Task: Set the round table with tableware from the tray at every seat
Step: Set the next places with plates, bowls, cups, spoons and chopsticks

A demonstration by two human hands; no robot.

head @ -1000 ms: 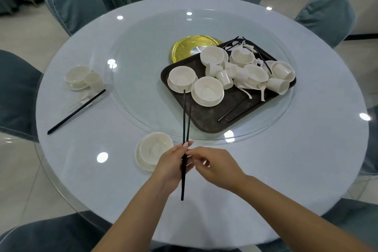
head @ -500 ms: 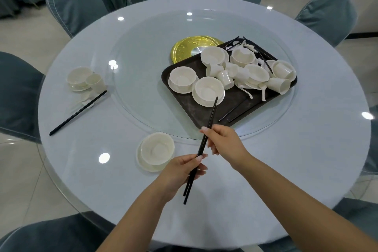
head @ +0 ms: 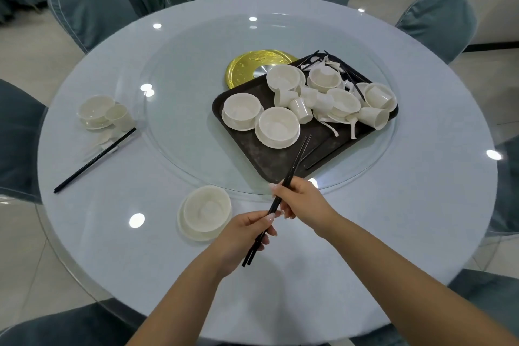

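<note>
Both hands are holding one pair of slim black chopsticks (head: 292, 168) above the near edge of the round table (head: 421, 205). The left hand (head: 247, 236) is pinching the lower part of the sticks between thumb and curled fingers, and the right hand (head: 302, 199) is gripping them higher up, fingers wrapped around the shafts. The sticks are slanting up and to the right, their thin tips pointing over the near corner of the dark tray (head: 252, 146), their blunt ends poking out below the left hand.

Just left of the hands, a glossy cream bowl (head: 206, 209) is sitting in a matching saucer on the pale blue, matte tablecloth. The tray, rectangular with rounded corners and a scuffed dark surface, is lying on the clear glass turntable (head: 182, 78). It is carrying smooth cream bowls on saucers, small cups tipped on their sides, white spoons and more black chopsticks, heaped toward its far right. A shiny gold round plate (head: 247, 67) with a silvery centre is peeking out from behind the tray.

At the left seat, a bowl with a cup (head: 119, 115) leaning against it is standing beside a laid pair of chopsticks (head: 94, 160). Chairs in teal fabric covers (head: 90, 8) are ringing the table. No writing is legible anywhere.
</note>
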